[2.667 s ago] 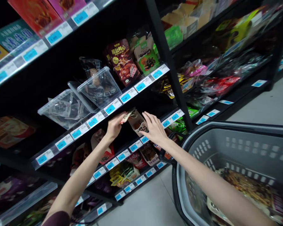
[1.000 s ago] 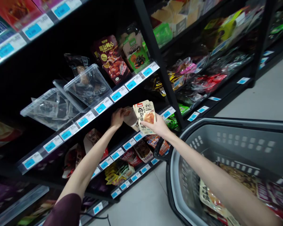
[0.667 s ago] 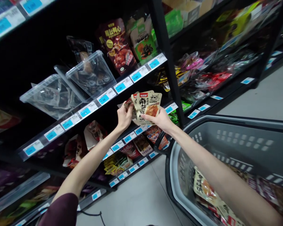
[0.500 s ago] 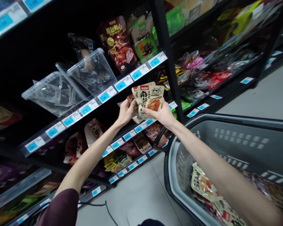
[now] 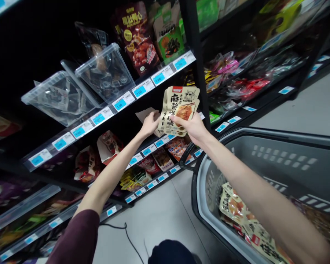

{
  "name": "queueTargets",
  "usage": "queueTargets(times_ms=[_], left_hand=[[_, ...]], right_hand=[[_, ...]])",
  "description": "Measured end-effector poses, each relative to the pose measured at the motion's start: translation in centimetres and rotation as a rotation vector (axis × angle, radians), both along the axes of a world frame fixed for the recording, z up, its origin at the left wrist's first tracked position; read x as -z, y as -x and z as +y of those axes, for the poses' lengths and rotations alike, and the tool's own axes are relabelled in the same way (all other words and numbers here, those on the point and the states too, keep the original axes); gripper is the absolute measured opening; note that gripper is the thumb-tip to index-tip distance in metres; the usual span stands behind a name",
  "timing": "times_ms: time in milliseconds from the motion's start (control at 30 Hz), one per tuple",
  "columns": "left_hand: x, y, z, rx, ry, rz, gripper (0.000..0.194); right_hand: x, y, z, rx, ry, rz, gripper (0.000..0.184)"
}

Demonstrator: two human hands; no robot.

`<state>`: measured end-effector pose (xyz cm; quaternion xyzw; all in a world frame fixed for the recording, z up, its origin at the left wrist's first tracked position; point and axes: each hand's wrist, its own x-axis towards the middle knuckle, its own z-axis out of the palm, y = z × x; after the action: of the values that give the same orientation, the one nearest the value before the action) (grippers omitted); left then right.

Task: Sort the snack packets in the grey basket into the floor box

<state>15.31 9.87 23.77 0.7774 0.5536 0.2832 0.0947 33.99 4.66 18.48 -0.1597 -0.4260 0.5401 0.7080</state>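
Observation:
My right hand (image 5: 193, 127) is closed on a small stack of beige snack packets (image 5: 179, 109) with black lettering and a red tab, held upright in front of the shelf edge. My left hand (image 5: 150, 124) reaches onto the same shelf and its fingers rest on another beige packet (image 5: 146, 113) lying there. Whether it grips that packet is unclear. A grey shopping basket (image 5: 277, 165) hangs from my right forearm, with similar beige packets (image 5: 236, 207) inside.
Black store shelving (image 5: 194, 58) carries blue price tags (image 5: 139, 91) along each edge. Two clear plastic bins (image 5: 104, 73) stand on the shelf above. Red and green snack bags (image 5: 139, 40) stand higher up. Grey floor (image 5: 165, 223) lies below, with a thin black cable (image 5: 126, 234).
My right hand pulled beige packets off the shelf and raised them up and to the right. My left hand stayed at the shelf on another packet. The view tilted downward.

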Motion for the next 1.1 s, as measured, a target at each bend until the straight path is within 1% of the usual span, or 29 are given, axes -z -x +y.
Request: queueTargets(times_ms=[67, 133, 200, 233, 267, 333, 367, 400, 433, 467, 500, 567, 633, 667, 700, 767, 833, 867, 900, 967, 1033, 1100], left_hand=[[0.6, 0.4, 0.4, -0.033, 0.042, 0.092, 0.044], [1.1, 0.5, 0.6, -0.067, 0.057, 0.164, 0.030], [1.1, 0.4, 0.4, -0.128, 0.016, 0.202, 0.015], [0.8, 0.4, 0.1, -0.167, -0.022, 0.209, 0.012], [0.5, 0.5, -0.4, -0.207, -0.063, 0.208, 0.013], [0.0, 1.2, -2.1, -0.258, -0.177, 0.214, 0.018], [0.0, 1.6, -3.4, -0.263, -0.248, 0.228, 0.020], [0.2, 2.1, -5.0, -0.254, -0.331, 0.252, 0.021], [0.8, 2.6, -6.9, -0.239, -0.418, 0.279, 0.020], [1.6, 3.0, -8.9, -0.233, -0.495, 0.297, 0.017], [2.8, 3.3, -11.1, -0.232, -0.553, 0.304, 0.015], [5.6, 3.6, -15.7, -0.221, -0.629, 0.296, 0.011], [8.6, 3.6, -20.0, -0.168, -0.647, 0.266, 0.011], [10.2, 3.8, -21.9, -0.124, -0.616, 0.253, 0.012], [11.7, 4.0, -23.7, -0.072, -0.551, 0.248, 0.014], [15.0, 4.8, -26.7, 0.029, -0.354, 0.254, 0.019], [18.6, 5.9, -29.0, 0.103, -0.132, 0.261, 0.026], [20.5, 6.5, -30.0, 0.124, -0.035, 0.261, 0.030], [22.5, 7.0, -30.8, 0.135, 0.049, 0.256, 0.033], [26.7, 7.8, -32.0, 0.153, 0.215, 0.236, 0.039], [30.7, 8.2, -32.9, 0.157, 0.356, 0.204, 0.042], [34.0, 8.4, -33.6, 0.154, 0.463, 0.160, 0.041]], right_hand=[[0.0, -0.3, 0.1, 0.035, 0.009, 0.022, 0.058], [0.1, -0.5, -0.1, 0.043, -0.001, 0.016, 0.058], [0.1, -0.8, -0.4, 0.037, -0.013, 0.009, 0.058], [0.2, -0.9, -0.5, 0.031, -0.019, 0.007, 0.058], [0.2, -1.0, -0.6, 0.026, -0.025, 0.006, 0.057], [0.2, -1.2, -0.7, 0.022, -0.047, 0.011, 0.055], [0.2, -1.3, -0.7, 0.019, -0.059, 0.018, 0.054], [0.1, -1.5, -0.7, 0.016, -0.067, 0.025, 0.054], [0.1, -1.6, -0.7, 0.009, -0.070, 0.029, 0.055], [0.0, -1.7, -0.8, 0.001, -0.071, 0.025, 0.056], [-0.1, -1.8, -0.9, -0.006, -0.071, 0.012, 0.058], [-0.4, -2.1, -1.5, -0.013, -0.067, -0.040, 0.061], [-0.7, -2.3, -2.5, -0.027, -0.059, -0.103, 0.063], [-0.8, -2.3, -3.1, -0.046, -0.057, -0.126, 0.063], [-1.0, -2.3, -3.8, -0.072, -0.063, -0.140, 0.063], [-1.3, -1.9, -5.2, -0.131, -0.093, -0.163, 0.057], [-1.4, -1.0, -6.7, -0.159, -0.093, -0.240, 0.043], [-1.3, -0.4, -7.5, -0.153, -0.070, -0.309, 0.035], [-1.1, 0.2, -8.2, -0.142, -0.033, -0.383, 0.030], [-0.5, 1.4, -9.6, -0.153, 0.046, -0.487, 0.031], [0.3, 2.2, -10.7, -0.212, 0.104, -0.507, 0.034], [1.3, 2.6, -11.5, -0.255, 0.153, -0.523, 0.036]])
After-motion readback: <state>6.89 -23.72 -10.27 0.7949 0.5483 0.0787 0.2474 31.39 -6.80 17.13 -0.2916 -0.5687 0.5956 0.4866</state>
